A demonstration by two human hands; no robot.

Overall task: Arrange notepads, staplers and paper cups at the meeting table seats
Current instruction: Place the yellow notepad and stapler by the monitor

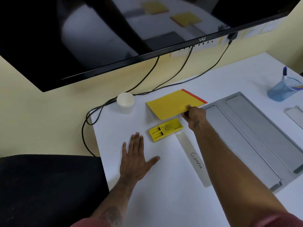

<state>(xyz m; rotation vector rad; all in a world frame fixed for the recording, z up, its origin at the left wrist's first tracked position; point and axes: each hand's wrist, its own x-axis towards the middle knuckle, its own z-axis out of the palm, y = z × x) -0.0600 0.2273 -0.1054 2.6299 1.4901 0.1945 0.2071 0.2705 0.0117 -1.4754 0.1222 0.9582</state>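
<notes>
notepad (172,104): yellow, red far edge | stapler (165,129): yellow, lying just before notepad | cups (126,102): white, stacked upright, left of notepad

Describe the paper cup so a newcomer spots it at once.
Under the big screen, find the white table's far left corner, where black cables trail. The paper cup stands there, left of the yellow notepad: the only round, upright white thing.

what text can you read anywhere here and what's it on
"vu": on the TV bezel.
"GIRAFEE": handwritten on the strip lying on the table.
Dark print on the stapler: too blurred to read.
</notes>
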